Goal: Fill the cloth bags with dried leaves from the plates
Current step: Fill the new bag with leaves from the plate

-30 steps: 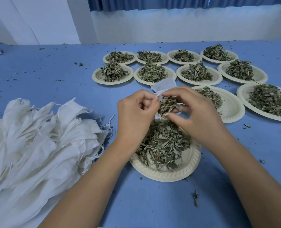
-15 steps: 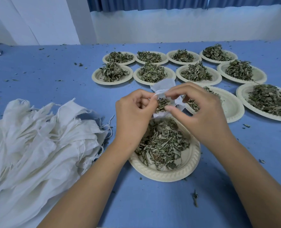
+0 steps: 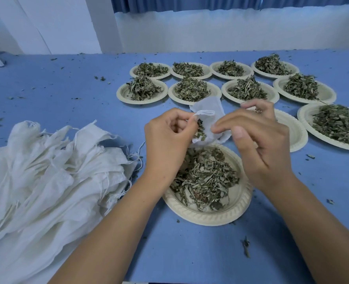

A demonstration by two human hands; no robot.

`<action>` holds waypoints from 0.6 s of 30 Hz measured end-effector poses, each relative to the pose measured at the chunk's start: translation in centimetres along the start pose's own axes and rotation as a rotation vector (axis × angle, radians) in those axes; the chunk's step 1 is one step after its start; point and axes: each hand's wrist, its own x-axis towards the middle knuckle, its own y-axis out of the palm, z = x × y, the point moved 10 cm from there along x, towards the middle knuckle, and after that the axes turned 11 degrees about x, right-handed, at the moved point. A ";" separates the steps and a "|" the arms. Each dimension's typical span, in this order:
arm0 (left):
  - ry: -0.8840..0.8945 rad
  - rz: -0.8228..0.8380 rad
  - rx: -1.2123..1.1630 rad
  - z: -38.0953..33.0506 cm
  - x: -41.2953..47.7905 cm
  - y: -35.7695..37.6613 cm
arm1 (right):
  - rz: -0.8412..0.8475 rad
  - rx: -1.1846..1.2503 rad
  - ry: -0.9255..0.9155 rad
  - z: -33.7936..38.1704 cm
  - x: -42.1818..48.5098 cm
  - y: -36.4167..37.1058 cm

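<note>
Left hand (image 3: 169,140) pinched the drawstring hem of a small white cloth bag (image 3: 208,109) between thumb and forefinger, holding its mouth up over the far rim of the near plate (image 3: 210,217), which sat close to the near edge of the counter (image 3: 190,257). Right hand (image 3: 259,148) hovered just beside it, fingers loosely bent and the forefinger tip against the bag's side. Whether it nipped the cloth or only pressed it could not be told.

A few dried leaves (image 3: 200,133) showed inside the bag's mouth, with a good heap (image 3: 204,177) lying on the plate beneath. Empty bags (image 3: 46,171) lay piled toward the counter's left edge, and other heaped plates (image 3: 216,92) stood in rows toward the far right corner (one plate (image 3: 294,138), behind the right hand, looked nearly bare). Leaf crumbs (image 3: 246,245) dotted the blue surface.

The likely trouble from here was spillage. The bag hung from a single pinch, so its limp mouth could sag shut or tilt, sending brittle leaves past the plate's rim onto the counter. A tug on the drawstring could also cinch the opening before the bag was full.
</note>
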 end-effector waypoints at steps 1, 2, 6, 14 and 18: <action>-0.001 0.008 0.000 0.0 0.0 0.1 | 0.045 0.014 -0.012 0.3 -0.1 0.7; -0.003 0.018 -0.002 0.1 -0.1 0.2 | 0.100 0.021 -0.011 0.5 -0.2 1.6; 0.015 0.048 -0.032 0.0 -0.1 0.6 | 0.202 -0.001 0.134 -0.8 -0.5 3.3; 0.002 0.036 -0.020 0.2 0.0 0.3 | 0.172 -0.098 0.147 -1.2 0.2 2.2; -0.011 0.092 -0.025 0.0 -0.2 1.1 | 0.145 -0.059 0.194 -1.5 -0.2 2.4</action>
